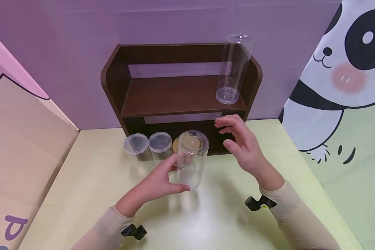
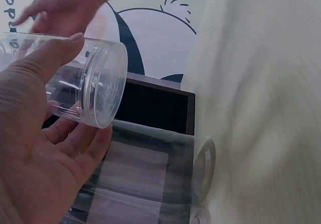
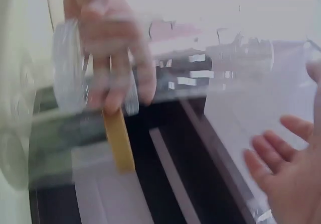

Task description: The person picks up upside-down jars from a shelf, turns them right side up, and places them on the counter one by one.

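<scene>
My left hand (image 1: 156,182) grips a clear plastic jar (image 1: 197,170) from its left side, thumb toward me and fingers round the back. In the left wrist view the jar's ridged end (image 2: 108,83) sticks out past the thumb and fingers. My right hand (image 1: 245,147) hovers to the right of the jar, fingers spread and relaxed, holding nothing. Two clear jars (image 1: 136,144) with translucent tops stand side by side on the table, left of the held jar. Partly hidden behind it is a round tan lid (image 3: 119,141).
A dark brown two-level shelf (image 1: 184,93) stands at the table's back edge. On its upper board, at the right end, is a tall clear cylinder (image 1: 234,69). Cloth with a panda print (image 1: 347,62) hangs on the right side. The pale table (image 1: 90,187) extends in front.
</scene>
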Action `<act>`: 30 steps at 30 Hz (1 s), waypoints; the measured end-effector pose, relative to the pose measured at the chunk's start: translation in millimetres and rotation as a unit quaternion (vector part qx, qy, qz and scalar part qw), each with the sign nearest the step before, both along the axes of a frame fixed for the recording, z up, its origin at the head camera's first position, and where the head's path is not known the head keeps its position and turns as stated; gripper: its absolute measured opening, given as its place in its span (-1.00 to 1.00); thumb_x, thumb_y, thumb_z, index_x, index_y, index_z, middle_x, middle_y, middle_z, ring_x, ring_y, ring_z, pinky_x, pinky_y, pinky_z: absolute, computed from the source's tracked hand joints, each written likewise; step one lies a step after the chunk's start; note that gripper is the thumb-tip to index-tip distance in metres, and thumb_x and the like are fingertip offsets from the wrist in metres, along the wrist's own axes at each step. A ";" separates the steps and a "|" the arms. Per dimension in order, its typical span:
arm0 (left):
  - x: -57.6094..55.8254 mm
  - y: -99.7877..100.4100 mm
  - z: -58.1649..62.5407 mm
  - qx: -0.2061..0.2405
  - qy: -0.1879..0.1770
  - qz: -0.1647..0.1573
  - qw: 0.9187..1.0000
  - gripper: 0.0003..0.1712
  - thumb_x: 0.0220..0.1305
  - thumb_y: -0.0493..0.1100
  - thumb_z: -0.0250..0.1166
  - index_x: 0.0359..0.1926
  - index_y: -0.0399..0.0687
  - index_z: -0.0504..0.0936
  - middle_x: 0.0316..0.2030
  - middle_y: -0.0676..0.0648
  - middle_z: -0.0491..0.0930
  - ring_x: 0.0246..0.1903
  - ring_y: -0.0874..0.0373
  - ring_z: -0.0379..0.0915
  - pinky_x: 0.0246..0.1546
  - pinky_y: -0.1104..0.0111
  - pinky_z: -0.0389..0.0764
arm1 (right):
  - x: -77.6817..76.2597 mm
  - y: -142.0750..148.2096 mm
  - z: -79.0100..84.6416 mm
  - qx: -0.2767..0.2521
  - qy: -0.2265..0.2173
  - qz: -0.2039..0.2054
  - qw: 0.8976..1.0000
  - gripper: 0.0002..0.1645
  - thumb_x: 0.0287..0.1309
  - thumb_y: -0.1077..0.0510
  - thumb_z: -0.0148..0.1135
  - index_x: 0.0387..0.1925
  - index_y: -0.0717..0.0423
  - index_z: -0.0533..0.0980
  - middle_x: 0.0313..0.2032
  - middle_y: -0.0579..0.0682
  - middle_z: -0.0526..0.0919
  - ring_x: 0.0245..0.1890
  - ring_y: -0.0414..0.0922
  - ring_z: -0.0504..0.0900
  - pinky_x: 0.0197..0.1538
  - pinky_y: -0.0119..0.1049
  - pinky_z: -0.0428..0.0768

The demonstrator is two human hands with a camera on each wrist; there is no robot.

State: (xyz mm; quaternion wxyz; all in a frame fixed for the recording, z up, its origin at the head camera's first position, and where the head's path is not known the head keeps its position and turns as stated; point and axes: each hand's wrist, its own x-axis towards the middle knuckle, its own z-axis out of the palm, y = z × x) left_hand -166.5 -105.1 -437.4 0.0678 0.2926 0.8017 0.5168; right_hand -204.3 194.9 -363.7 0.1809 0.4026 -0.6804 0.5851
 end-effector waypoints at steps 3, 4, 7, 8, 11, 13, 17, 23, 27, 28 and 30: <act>-0.7 0.5 -2.2 -0.004 0.000 -0.005 1.000 0.02 0.12 -0.24 0.75 0.53 0.05 0.42 0.37 0.04 0.58 0.40 0.03 0.49 0.45 -0.07 0.55 | 5.9 -8.4 5.7 0.077 -0.020 0.063 0.995 0.05 0.50 -0.43 0.27 0.54 0.34 0.33 0.40 0.17 0.49 0.38 0.18 0.51 0.40 -0.14 0.59; -0.7 0.7 -3.1 -0.005 -0.001 -0.007 1.000 0.01 0.12 -0.23 0.75 0.53 0.06 0.42 0.37 0.05 0.58 0.40 0.05 0.49 0.46 -0.06 0.55 | 7.4 -10.8 7.5 0.099 -0.027 0.075 0.992 0.10 0.47 -0.47 0.26 0.58 0.30 0.30 0.42 0.13 0.48 0.41 0.14 0.50 0.42 -0.14 0.58; -0.4 1.0 -5.3 -0.008 -0.012 -0.015 1.000 0.02 0.12 -0.21 0.75 0.54 0.08 0.41 0.38 0.08 0.56 0.41 0.08 0.47 0.48 -0.04 0.53 | 9.4 -15.5 10.3 0.145 -0.054 0.103 0.982 0.18 0.40 -0.54 0.29 0.66 0.15 0.24 0.50 0.10 0.45 0.48 0.07 0.47 0.49 -0.12 0.53; 0.0 1.0 -5.8 -0.011 -0.016 -0.016 1.000 0.03 0.12 -0.20 0.75 0.54 0.10 0.41 0.38 0.10 0.55 0.41 0.10 0.47 0.49 -0.04 0.51 | 9.5 -16.6 10.9 0.155 -0.064 0.111 0.980 0.18 0.38 -0.52 0.32 0.68 0.12 0.22 0.52 0.09 0.44 0.50 0.05 0.45 0.52 -0.12 0.51; 0.9 1.4 -6.9 -0.014 -0.024 -0.025 0.999 0.02 0.13 -0.19 0.74 0.54 0.11 0.40 0.40 0.11 0.54 0.41 0.11 0.47 0.50 -0.04 0.50 | 10.1 -19.2 11.7 0.172 -0.096 0.123 0.973 0.10 0.40 -0.29 0.49 0.69 0.09 0.22 0.54 0.06 0.44 0.51 0.02 0.45 0.55 -0.10 0.48; 1.6 1.9 -7.4 -0.017 -0.026 -0.030 0.999 0.01 0.14 -0.19 0.74 0.53 0.11 0.40 0.40 0.12 0.55 0.41 0.12 0.47 0.50 -0.03 0.50 | 11.5 -20.5 12.3 0.180 -0.112 0.121 0.970 0.03 0.38 -0.04 0.58 0.68 0.08 0.25 0.52 0.01 0.46 0.48 -0.01 0.49 0.52 -0.09 0.52; 2.0 3.1 -9.0 -0.020 -0.023 -0.033 0.999 0.01 0.14 -0.19 0.74 0.53 0.16 0.40 0.38 0.14 0.54 0.39 0.15 0.48 0.49 0.02 0.52 | 14.6 -23.3 13.8 0.191 -0.118 0.100 0.969 -0.06 0.26 0.30 0.58 0.60 0.04 0.37 0.41 -0.07 0.56 0.35 -0.06 0.59 0.40 -0.12 0.62; 2.3 5.0 -10.2 -0.016 -0.021 -0.038 0.999 0.04 0.15 -0.21 0.73 0.57 0.15 0.38 0.39 0.12 0.52 0.39 0.13 0.46 0.48 0.05 0.54 | 15.8 -24.5 13.8 0.187 -0.106 0.093 0.972 -0.15 0.25 0.30 0.61 0.52 0.05 0.48 0.27 -0.11 0.62 0.24 -0.06 0.64 0.29 -0.15 0.68; 2.7 5.1 -12.1 -0.018 -0.026 -0.040 0.999 0.05 0.14 -0.21 0.73 0.58 0.14 0.37 0.40 0.11 0.52 0.40 0.12 0.46 0.49 0.04 0.53 | 15.8 -24.4 13.5 0.184 -0.100 0.095 0.973 -0.16 0.23 0.32 0.61 0.50 0.11 0.49 0.26 -0.10 0.62 0.22 -0.06 0.64 0.24 -0.17 0.71; 2.8 5.0 -12.9 -0.019 -0.028 -0.040 0.999 0.05 0.13 -0.21 0.74 0.57 0.13 0.38 0.40 0.11 0.52 0.40 0.12 0.46 0.49 0.04 0.52 | 16.0 -24.4 13.8 0.183 -0.099 0.095 0.973 -0.16 0.23 0.32 0.61 0.50 0.13 0.49 0.26 -0.09 0.62 0.22 -0.06 0.64 0.24 -0.17 0.71; 3.2 4.7 -14.4 -0.023 -0.033 -0.040 0.998 0.04 0.12 -0.21 0.74 0.55 0.12 0.40 0.38 0.10 0.54 0.39 0.10 0.47 0.49 0.03 0.52 | 16.0 -24.4 14.3 0.181 -0.094 0.096 0.974 -0.17 0.23 0.33 0.61 0.50 0.15 0.49 0.27 -0.08 0.62 0.22 -0.06 0.64 0.24 -0.17 0.71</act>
